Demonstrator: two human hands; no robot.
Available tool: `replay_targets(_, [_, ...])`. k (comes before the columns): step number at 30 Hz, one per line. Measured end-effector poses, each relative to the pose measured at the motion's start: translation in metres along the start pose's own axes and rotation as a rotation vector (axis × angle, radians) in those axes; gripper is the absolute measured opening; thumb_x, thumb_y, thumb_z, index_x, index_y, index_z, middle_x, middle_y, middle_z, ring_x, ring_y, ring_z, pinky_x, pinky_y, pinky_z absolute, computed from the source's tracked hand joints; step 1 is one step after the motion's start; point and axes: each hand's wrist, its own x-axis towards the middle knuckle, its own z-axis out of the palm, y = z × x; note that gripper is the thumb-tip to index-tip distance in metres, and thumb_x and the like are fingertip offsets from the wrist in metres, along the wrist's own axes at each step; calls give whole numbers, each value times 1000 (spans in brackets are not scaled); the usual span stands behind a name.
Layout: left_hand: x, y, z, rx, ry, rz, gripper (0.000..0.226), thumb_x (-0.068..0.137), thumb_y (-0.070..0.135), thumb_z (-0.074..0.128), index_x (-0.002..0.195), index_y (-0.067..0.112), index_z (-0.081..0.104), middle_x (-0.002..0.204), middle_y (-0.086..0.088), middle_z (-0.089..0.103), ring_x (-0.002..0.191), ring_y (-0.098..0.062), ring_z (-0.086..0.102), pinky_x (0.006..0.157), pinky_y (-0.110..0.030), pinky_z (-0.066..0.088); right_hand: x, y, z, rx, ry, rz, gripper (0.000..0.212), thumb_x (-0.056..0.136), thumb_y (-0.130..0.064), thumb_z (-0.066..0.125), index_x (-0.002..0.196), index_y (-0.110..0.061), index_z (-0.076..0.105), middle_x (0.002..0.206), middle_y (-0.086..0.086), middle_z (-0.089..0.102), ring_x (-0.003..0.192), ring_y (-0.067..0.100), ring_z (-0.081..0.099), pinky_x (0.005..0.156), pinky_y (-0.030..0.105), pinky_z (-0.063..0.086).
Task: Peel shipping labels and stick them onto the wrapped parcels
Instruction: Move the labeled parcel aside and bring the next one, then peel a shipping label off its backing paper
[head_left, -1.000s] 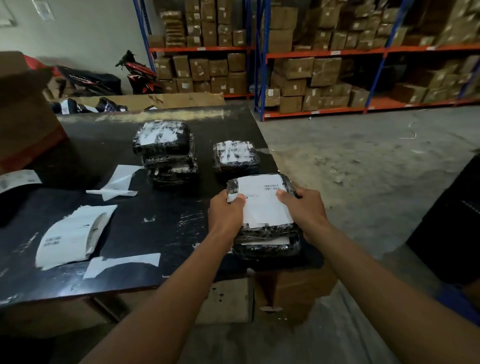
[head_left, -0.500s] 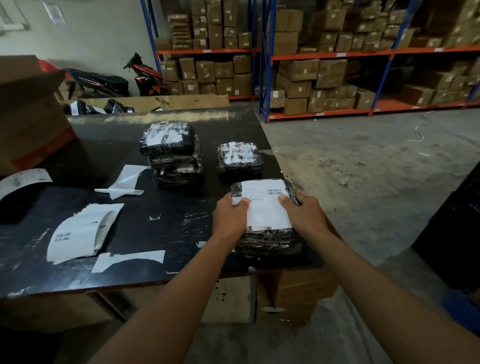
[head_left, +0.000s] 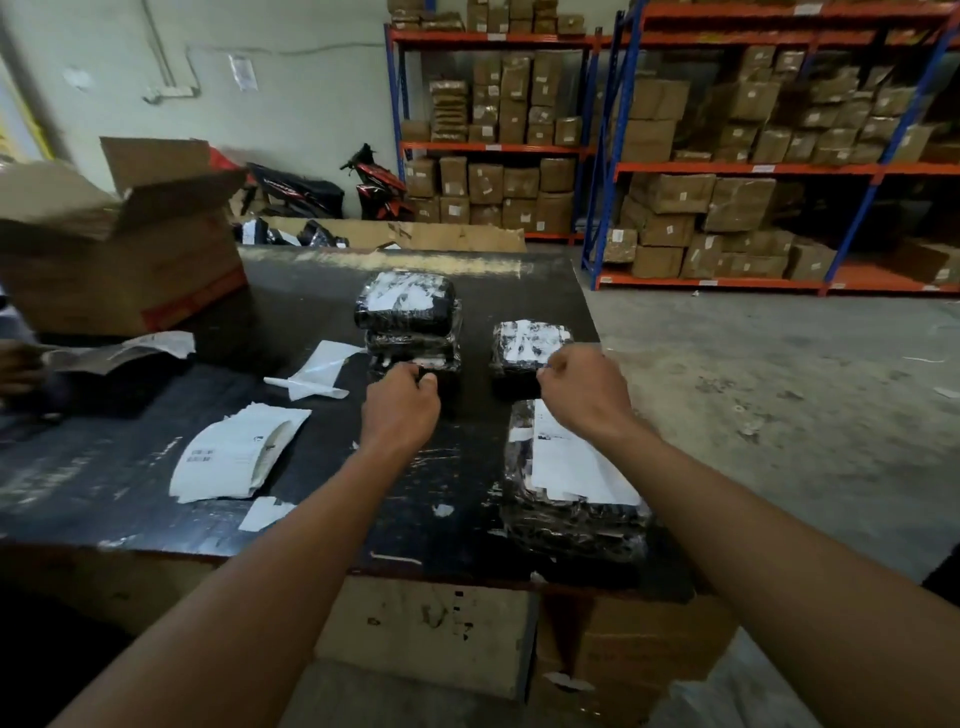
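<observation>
Count three groups of wrapped parcels on the black table (head_left: 130, 483): a far stack (head_left: 408, 312) of three at 12 o'clock, a single parcel (head_left: 527, 343) at 1 o'clock, and a near stack (head_left: 566, 525) at 4 o'clock with one white shipping label (head_left: 571, 462) on top. Count two hands: find the left hand (head_left: 400, 402) against the foot of the far stack and the right hand (head_left: 584, 392) at the near edge of the single parcel, both with fingers curled in. Cannot tell whether either grips anything, with fingertips turned away and blurred. Cannot count the layers of the near stack under its crinkled film, nor read any print. See one sheaf of labels (head_left: 234, 457) at 8 o'clock, one peeled backing sheet (head_left: 317, 369) at 10 o'clock, one paper scrap (head_left: 265, 512) at 7 o'clock. Note one open cardboard box (head_left: 119, 260) at far 10 o'clock, and another person's hand (head_left: 15, 364), cut off by the frame at 9 o'clock, beside a crumpled paper (head_left: 130, 345). Beyond the table, find two shelving racks (head_left: 727, 168) loaded with cartons towards 2 o'clock and a motorbike (head_left: 374, 182) at 12.
</observation>
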Motion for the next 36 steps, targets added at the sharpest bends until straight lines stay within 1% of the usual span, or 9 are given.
replay_targets(3, [7, -34, -30, 191, 64, 9, 25, 98, 29, 48, 100, 10, 64, 100, -15, 69, 97, -35, 61, 72, -33, 39, 4, -40, 38, -21, -100, -105, 17, 90, -18, 56, 85, -7, 67, 79, 9, 66, 78, 28, 63, 70, 33, 51])
replay_targets(6, [15, -75, -62, 335, 113, 18, 29, 97, 27, 47, 106, 6, 66, 110, -18, 68, 103, -37, 61, 82, -39, 47, 3, -77, 87, 2, -191, -142, 18, 92, -21, 56, 89, -7, 67, 82, 6, 67, 79, 27, 62, 78, 42, 56])
replay_targets(10, [35, -140, -106, 457, 125, -12, 30, 96, 25, 48, 111, 7, 66, 115, -17, 66, 106, -37, 61, 86, -41, 47, -5, -127, 155, -2, -318, -212, 18, 89, -24, 54, 81, -11, 65, 85, 9, 67, 86, 34, 63, 75, 41, 54])
replay_targets(15, [69, -202, -146, 530, 37, -14, 21, 95, 19, 48, 96, 4, 63, 101, -18, 67, 99, -44, 61, 74, -41, 45, -12, -176, 223, -29, -368, -242, 18, 86, -20, 51, 93, -12, 66, 101, 13, 69, 93, 37, 63, 78, 40, 54])
replay_targets(21, [99, -254, -151, 471, -144, 30, 33, 94, 25, 58, 125, 14, 63, 118, -15, 62, 111, -36, 59, 91, -38, 47, -13, -205, 282, -107, -369, -252, 33, 93, -28, 56, 121, -14, 63, 127, 8, 61, 116, 31, 56, 91, 40, 50])
replay_targets(24, [103, -268, -147, 453, -222, 23, 39, 93, 27, 62, 131, 20, 61, 125, -14, 59, 112, -33, 59, 96, -40, 48, -17, -205, 298, -128, -390, -234, 22, 92, -32, 59, 100, -14, 68, 111, 7, 62, 109, 33, 58, 84, 39, 51])
replay_targets(27, [101, -278, -144, 464, -259, 30, 37, 91, 27, 65, 127, 19, 65, 123, -12, 61, 109, -30, 59, 93, -38, 50, -24, -201, 310, -199, -383, -216, 24, 90, -28, 61, 72, -13, 62, 97, 7, 61, 99, 32, 59, 76, 39, 52])
replay_targets(31, [95, -280, -144, 448, -196, 68, 26, 91, 22, 65, 115, 16, 72, 113, -11, 65, 102, -29, 61, 84, -37, 50, -29, -200, 316, -269, -335, -242, 20, 95, -30, 60, 104, -18, 73, 117, 1, 57, 111, 25, 49, 88, 41, 46])
replay_targets(36, [87, -279, -142, 505, -94, 176, 22, 95, 19, 57, 107, 19, 75, 101, -4, 67, 90, -22, 60, 70, -31, 47, -33, -202, 319, -299, -293, -272, 22, 97, -32, 55, 107, -22, 71, 118, -4, 56, 112, 20, 46, 92, 39, 41])
